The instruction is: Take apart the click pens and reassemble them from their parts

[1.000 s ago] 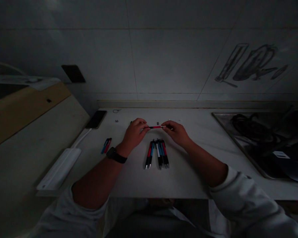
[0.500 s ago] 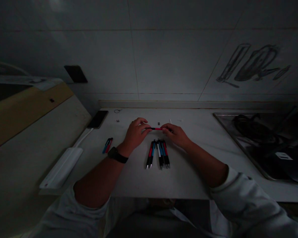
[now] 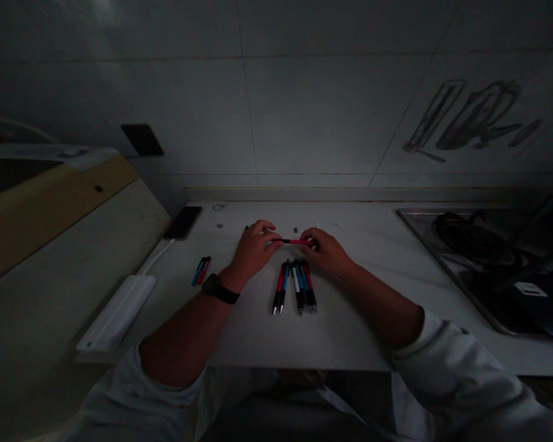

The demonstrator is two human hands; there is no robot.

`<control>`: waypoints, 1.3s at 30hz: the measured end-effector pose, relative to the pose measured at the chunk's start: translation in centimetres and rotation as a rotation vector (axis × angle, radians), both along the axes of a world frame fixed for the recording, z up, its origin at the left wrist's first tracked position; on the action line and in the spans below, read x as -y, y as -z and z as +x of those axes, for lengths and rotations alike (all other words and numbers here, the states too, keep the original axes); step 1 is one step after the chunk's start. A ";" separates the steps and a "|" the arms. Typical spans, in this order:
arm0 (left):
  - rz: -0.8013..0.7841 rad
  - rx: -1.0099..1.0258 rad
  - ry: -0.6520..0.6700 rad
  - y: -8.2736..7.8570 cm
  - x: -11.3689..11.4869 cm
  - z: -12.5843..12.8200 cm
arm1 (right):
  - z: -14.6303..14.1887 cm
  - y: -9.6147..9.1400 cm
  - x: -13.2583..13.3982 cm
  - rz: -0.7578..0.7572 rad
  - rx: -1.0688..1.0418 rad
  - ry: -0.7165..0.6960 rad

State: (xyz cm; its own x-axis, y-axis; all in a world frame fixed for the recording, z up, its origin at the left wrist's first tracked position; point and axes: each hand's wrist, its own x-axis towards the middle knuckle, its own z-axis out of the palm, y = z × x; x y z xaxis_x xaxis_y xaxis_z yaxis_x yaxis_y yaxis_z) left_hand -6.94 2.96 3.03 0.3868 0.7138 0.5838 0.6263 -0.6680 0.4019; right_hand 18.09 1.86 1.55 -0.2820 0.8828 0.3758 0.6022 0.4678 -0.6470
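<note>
Over the middle of the white table (image 3: 350, 334), toward its far side, I have a red-and-black pen (image 3: 295, 241) lying crosswise between the two hands. On the left hand (image 3: 252, 250), I see the fingers clamped on the pen's left, black end; on the right hand (image 3: 328, 252), the fingers are closed around its right end. Just nearer lies a group of pens (image 3: 297, 282) in red, blue and white, tips toward the near edge, two set slightly apart on the left. Beyond the held pen sits a small dark piece (image 3: 295, 230), too small for me to identify. Left of the hands lie a blue piece (image 3: 197, 272) and a red piece (image 3: 204, 270), side by side; farther left I see a phone (image 3: 183, 222).
</note>
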 end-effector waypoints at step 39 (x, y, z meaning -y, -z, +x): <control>0.000 -0.035 0.033 0.4 -0.1 0.1 | 0.0 -0.2 0.3 0.000 0.113 -0.078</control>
